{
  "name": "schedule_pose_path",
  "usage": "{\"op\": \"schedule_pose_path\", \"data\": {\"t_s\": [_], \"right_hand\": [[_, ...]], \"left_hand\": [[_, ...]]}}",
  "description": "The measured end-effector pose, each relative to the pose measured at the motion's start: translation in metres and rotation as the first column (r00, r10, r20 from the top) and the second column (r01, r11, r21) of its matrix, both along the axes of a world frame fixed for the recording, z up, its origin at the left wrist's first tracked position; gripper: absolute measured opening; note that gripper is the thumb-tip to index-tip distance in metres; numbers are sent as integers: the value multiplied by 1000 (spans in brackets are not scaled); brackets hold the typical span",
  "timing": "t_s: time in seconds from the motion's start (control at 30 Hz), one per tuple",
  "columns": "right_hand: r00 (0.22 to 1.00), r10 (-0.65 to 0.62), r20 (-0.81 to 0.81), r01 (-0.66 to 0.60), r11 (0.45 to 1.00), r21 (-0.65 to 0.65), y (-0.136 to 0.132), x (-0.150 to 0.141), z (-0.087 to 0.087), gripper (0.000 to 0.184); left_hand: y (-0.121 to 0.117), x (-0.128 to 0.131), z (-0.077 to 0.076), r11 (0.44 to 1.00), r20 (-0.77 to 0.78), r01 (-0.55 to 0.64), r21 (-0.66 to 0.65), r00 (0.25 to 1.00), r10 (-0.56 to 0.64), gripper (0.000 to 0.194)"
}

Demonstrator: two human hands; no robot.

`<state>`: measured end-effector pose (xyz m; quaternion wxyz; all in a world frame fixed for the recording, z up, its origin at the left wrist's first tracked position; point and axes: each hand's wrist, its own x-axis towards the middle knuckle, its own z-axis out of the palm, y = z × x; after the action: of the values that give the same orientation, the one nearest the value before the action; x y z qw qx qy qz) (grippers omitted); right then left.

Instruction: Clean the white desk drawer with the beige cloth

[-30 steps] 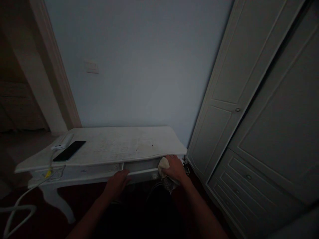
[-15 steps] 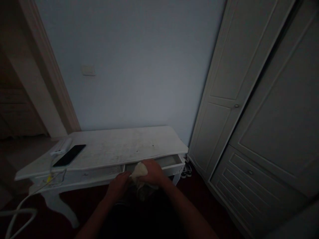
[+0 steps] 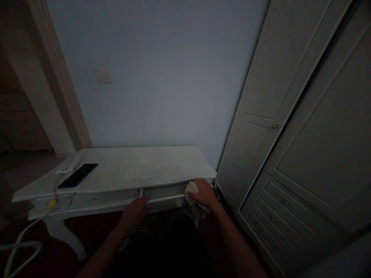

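Note:
A white table (image 3: 116, 166) with a worn, marked top stands against the wall. Its right-hand drawer (image 3: 165, 202) is pulled partly out. My left hand (image 3: 136, 210) grips the left end of the drawer front, fingers over its upper edge. At the drawer's right end, my right hand (image 3: 204, 193) is closed around a pale, crumpled cloth (image 3: 191, 192) and presses it to the drawer's edge. Part of the cloth hangs down in front, below the hand. The drawer's inside shows only as a narrow strip.
On the table's left lie a dark phone (image 3: 78, 175) and a white power strip (image 3: 68, 165). A white cable (image 3: 23, 239) loops down from there. A pale wardrobe (image 3: 249, 127) with drawers stands close on the right. Dark red carpet (image 3: 95, 227) covers the floor.
My right hand has moved right with the cloth, from the drawer's middle to its right end. My left hand stays at the left end. The view has shifted slightly.

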<state>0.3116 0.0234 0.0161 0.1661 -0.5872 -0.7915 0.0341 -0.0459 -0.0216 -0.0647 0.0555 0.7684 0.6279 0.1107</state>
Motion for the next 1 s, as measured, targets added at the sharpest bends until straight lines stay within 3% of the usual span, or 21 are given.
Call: {"op": "schedule_pose_path", "data": {"t_s": [0.3,0.4,0.5,0.6,0.83,0.93,1.0], "right_hand": [[958,287,17,-288,956,55,-13,-144,-11,61],[943,332,13,-332,941,62,-14,-166,-14,63],[934,357,-33,-356,934,38,-12,-151,-14,63],[943,324,-75,-323,946,19,-7,-111,-13,60],[997,51,-57,-54,997,-62,4,-7,-2,49],[1000,-2,-19,1,998,-71,7,5,3,45],[1000,6,-5,-6,998,-66,7,-3,5,46]], "left_hand": [[-1,1,11,996,-52,-13,-89,999,8,36],[-2,1,14,994,-20,-11,-107,1000,9,37],[-3,0,13,995,-5,11,-96,1000,-11,36],[-3,0,9,998,-12,-6,-60,1000,5,36],[0,-3,2,1000,3,20,1,1000,-20,32],[1,-4,3,1000,12,26,3,1000,-26,31],[1,-4,3,999,-2,31,-14,1000,-31,30]]}}
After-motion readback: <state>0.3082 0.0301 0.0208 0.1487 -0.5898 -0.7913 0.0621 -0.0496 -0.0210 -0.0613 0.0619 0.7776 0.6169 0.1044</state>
